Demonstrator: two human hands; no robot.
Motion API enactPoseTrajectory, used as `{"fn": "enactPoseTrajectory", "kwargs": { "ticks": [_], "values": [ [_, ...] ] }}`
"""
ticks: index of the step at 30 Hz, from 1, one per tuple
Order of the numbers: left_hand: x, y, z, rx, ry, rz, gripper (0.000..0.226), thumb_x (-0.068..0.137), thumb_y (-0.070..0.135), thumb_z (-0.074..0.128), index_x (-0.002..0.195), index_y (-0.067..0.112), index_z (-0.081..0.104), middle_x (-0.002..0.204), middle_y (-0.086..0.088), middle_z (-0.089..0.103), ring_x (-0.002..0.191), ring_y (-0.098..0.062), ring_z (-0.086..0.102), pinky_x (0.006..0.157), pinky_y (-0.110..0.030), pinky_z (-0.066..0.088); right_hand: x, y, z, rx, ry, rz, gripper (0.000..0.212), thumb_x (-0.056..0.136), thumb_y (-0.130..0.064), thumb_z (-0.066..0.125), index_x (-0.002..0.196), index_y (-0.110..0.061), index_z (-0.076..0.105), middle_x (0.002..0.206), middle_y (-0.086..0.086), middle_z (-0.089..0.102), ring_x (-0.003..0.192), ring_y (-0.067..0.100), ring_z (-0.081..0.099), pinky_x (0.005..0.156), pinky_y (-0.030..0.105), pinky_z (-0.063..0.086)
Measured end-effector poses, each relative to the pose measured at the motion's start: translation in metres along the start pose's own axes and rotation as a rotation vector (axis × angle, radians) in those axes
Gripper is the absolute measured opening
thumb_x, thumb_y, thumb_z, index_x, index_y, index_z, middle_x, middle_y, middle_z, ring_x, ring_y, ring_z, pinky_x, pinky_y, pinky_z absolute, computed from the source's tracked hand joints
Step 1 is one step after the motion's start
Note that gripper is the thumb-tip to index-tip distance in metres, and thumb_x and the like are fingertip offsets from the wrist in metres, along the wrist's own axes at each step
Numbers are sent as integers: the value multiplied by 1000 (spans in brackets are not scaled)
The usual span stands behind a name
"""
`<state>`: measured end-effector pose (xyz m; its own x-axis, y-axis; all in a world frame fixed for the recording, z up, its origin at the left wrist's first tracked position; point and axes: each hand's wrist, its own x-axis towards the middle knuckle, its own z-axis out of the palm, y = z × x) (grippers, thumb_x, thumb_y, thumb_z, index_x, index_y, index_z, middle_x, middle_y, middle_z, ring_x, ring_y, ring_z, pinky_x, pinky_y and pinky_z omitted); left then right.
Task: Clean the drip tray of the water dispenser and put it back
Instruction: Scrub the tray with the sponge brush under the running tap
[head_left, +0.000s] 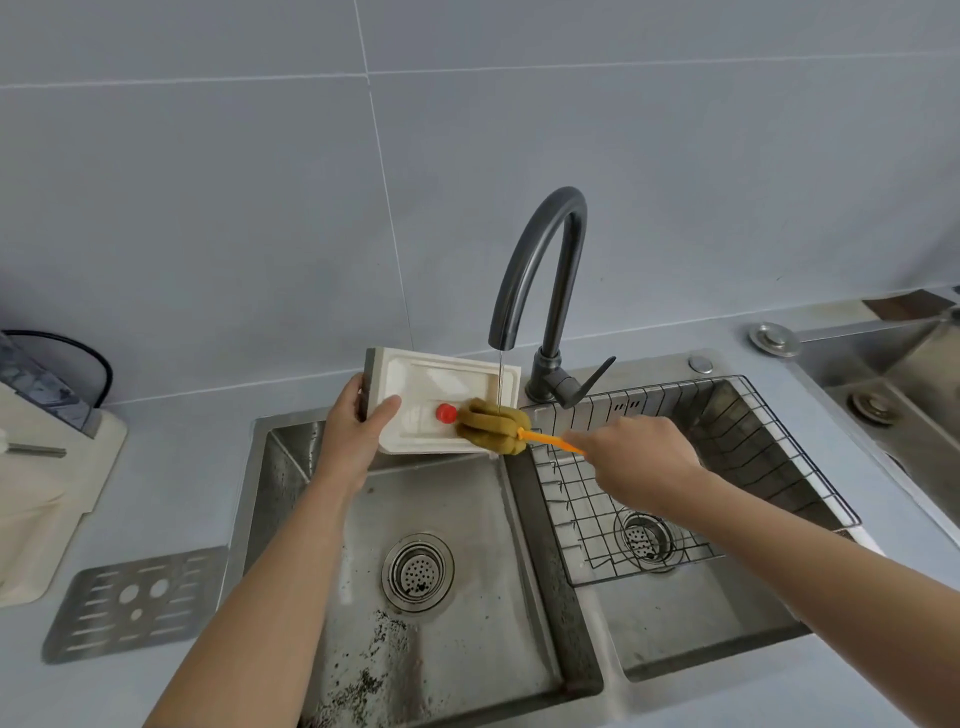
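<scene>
My left hand (358, 423) grips the left edge of the white plastic drip tray (431, 382) and holds it tilted over the left sink basin, its inside facing me. A red float (445, 413) sits in the tray. My right hand (631, 454) holds the orange handle of a sponge brush; its olive-brown sponge head (491, 425) presses on the tray's lower right part. A thin stream of water falls from the dark faucet (543, 270) onto the sponge.
The tray's slotted metal grate (132, 603) lies on the counter left of the double sink (431, 649). A wire rack (691, 467) sits in the right basin. A beige appliance (47, 467) stands at the far left. Another sink is at the far right.
</scene>
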<state>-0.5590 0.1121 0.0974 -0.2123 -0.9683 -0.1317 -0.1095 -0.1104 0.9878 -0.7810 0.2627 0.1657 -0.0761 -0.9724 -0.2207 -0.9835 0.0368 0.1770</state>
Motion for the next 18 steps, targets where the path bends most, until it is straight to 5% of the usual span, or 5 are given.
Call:
{"fn": "enactPoseTrajectory", "kwargs": {
  "ticks": [6,11,14,18],
  "values": [
    [-5,5,0,102,-28,119,38,85,9,61,119,20,50,107,2,59,104,-21,56,88,-38,50,-11,0,3,-72,12,-35,46,89,-5,34,128,-27,42,67,-3,41,70,24,49,46,25,24],
    [-3,10,-9,106,27,186,31,84,8,62,101,33,52,102,4,60,102,-22,56,77,-29,49,-32,20,4,-64,-3,41,50,90,-8,34,132,-35,38,73,-6,48,74,22,51,56,28,33],
    [-3,10,-13,64,57,165,31,85,10,61,111,24,52,107,-1,59,103,-22,56,77,-28,49,-42,35,8,16,-8,151,52,92,-12,33,135,-42,32,99,-6,65,81,21,58,57,26,35],
    [-7,7,-12,-66,94,59,32,88,12,57,117,25,50,112,-3,59,105,-23,57,85,-36,50,-48,53,16,167,8,303,37,97,-25,33,128,-42,44,89,-3,67,74,18,57,56,26,39]
  ]
}}
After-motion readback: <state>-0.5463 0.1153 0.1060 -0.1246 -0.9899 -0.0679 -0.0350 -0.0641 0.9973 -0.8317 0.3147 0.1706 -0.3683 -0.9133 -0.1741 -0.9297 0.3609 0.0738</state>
